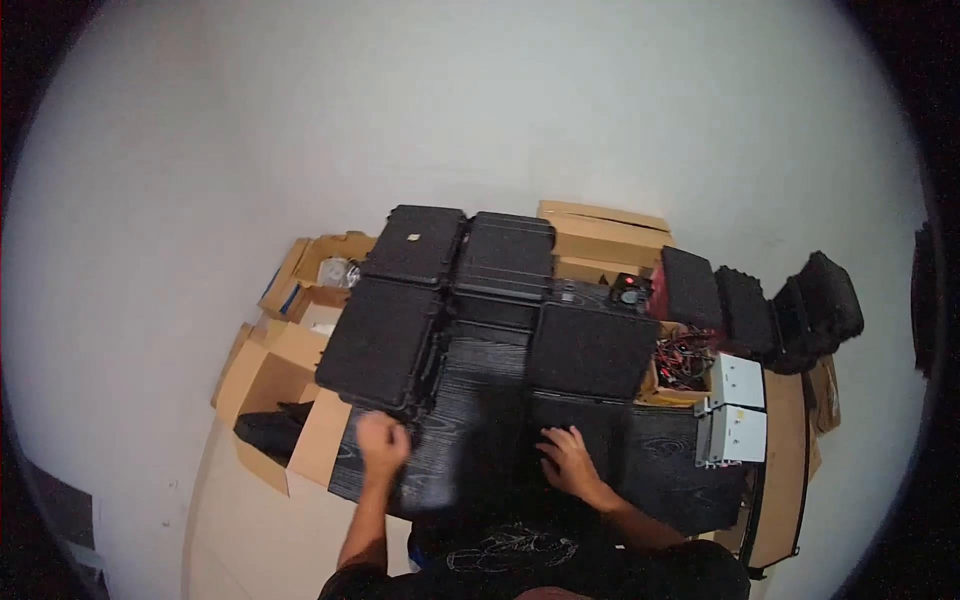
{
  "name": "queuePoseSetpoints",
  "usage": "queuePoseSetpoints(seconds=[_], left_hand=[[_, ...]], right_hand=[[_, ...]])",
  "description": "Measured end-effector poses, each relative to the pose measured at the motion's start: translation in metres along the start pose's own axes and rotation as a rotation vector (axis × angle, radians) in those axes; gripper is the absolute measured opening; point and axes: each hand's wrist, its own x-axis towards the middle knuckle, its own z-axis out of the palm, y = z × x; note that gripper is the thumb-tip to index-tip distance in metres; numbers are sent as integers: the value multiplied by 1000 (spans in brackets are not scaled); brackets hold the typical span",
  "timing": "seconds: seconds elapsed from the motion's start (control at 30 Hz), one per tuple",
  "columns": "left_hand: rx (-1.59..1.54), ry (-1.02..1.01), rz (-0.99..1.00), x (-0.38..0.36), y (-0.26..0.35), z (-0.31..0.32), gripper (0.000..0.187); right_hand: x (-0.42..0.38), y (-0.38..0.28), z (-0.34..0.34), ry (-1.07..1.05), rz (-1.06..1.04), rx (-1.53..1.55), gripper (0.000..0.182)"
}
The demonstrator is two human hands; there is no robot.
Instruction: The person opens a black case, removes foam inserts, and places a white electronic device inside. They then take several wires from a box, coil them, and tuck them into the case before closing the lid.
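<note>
My left hand (381, 446), with curled fingers, is just in front of a closed black hard case (382, 340); whatever it may hold is hidden. To the right, my right hand (566, 462) has its fingers apart over a dark, open case. That case's raised lid (588, 350) leans back, and its lower half (590, 425) lies in front. Between my hands shows the black wood-grain table (470, 385).
Behind are two more black cases (415, 243) (508, 253). On the right sit a box of tangled wires (684, 360), white metal boxes (741, 382) and black foam pieces (820, 305). An open carton (268, 385) stands left, with another cardboard box (605, 230) at the back.
</note>
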Motion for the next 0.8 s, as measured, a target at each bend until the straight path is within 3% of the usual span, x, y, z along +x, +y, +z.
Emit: queuePoseSetpoints(seconds=[0.03, 0.07, 0.1, 0.13, 0.27, 0.33, 0.4, 0.47, 0.57, 0.67, 0.8], left_hand=[[-2, 156, -118, -6, -43, -9, 11], [193, 178, -92, 7, -66, -36, 8], [175, 319, -204, -4, -117, -43, 6], [225, 334, -315, -5, -152, -57, 11], [192, 49, -718, -44, -310, -62, 25], [269, -154, -815, -80, -387, -38, 38], [348, -611, -1027, -67, -393, -33, 57], [487, -794, -1176, -45, -368, -33, 70], [473, -750, -1355, -79, -407, -16, 83], [432, -676, -1511, -106, -429, -8, 85], [414, -942, -1353, -149, -473, 1, 77]], right_hand=[[10, -10, 11, -35, -32, 34, 42], [19, -20, 21, -70, -62, 67, 41], [29, -30, 30, -102, -105, 97, 39], [36, -38, 37, -121, -122, 96, 40], [61, -66, 69, -203, -100, 29, 43], [64, -70, 81, -230, -50, -35, 43], [65, -73, 89, -240, -7, -89, 42], [65, -74, 93, -248, 4, -137, 42], [66, -76, 97, -200, 23, -170, 42], [68, -77, 101, -257, 80, -201, 43], [67, -72, 105, -247, 62, -240, 43]])
